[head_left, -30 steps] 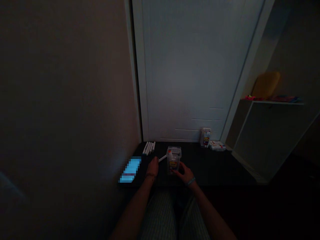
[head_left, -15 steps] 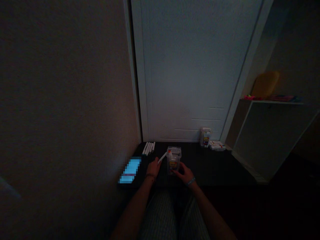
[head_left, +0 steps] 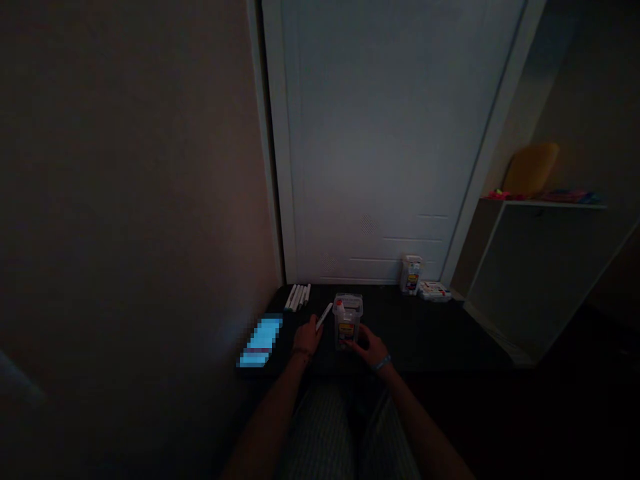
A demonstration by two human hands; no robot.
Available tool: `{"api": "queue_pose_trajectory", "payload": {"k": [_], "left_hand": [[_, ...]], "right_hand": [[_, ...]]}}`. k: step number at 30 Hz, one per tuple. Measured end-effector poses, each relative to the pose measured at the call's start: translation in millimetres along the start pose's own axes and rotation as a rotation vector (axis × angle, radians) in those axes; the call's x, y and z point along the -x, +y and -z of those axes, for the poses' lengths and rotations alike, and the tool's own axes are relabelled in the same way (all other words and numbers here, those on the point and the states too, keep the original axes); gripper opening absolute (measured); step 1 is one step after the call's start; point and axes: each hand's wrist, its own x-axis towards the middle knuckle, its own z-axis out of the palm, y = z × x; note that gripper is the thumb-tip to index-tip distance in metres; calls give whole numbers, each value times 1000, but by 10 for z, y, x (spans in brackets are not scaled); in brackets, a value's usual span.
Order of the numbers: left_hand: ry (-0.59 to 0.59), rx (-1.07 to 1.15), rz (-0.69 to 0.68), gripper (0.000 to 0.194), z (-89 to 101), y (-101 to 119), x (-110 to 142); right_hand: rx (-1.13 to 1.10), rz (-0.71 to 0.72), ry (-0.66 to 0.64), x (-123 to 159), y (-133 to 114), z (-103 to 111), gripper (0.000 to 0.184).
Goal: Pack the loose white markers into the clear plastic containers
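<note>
My left hand [head_left: 307, 336] is closed on a white marker [head_left: 325, 316], which slants up to the right, its upper end close to the clear box. The clear plastic box [head_left: 347, 322] stands upright on the dark table, with a yellow-and-dark label on its front and a white, red-topped piece inside at the left. Fingers of my right hand [head_left: 371, 347] grip the box's lower right side. Behind my left hand, several white markers [head_left: 298, 297] lie side by side on the table.
A bright pixelated screen [head_left: 261, 341] lies at the table's left edge. At the back right stand a second labelled box [head_left: 411, 275] and a flat pack of markers [head_left: 434, 291]. A white door [head_left: 370, 147] rises behind the table [head_left: 425, 340]; a wall borders the left.
The marker in my left hand has tilted a little more upright, and its tip has drawn slightly left of the box. My right hand and the box look unmoved.
</note>
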Motion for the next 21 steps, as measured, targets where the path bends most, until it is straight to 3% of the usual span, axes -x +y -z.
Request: {"api": "queue_pose_trajectory", "payload": {"k": [21], "left_hand": [[18,46,-9,20,2,4,-2]], "right_hand": [[-2,-6,-16,-9,77,-16,60]]}}
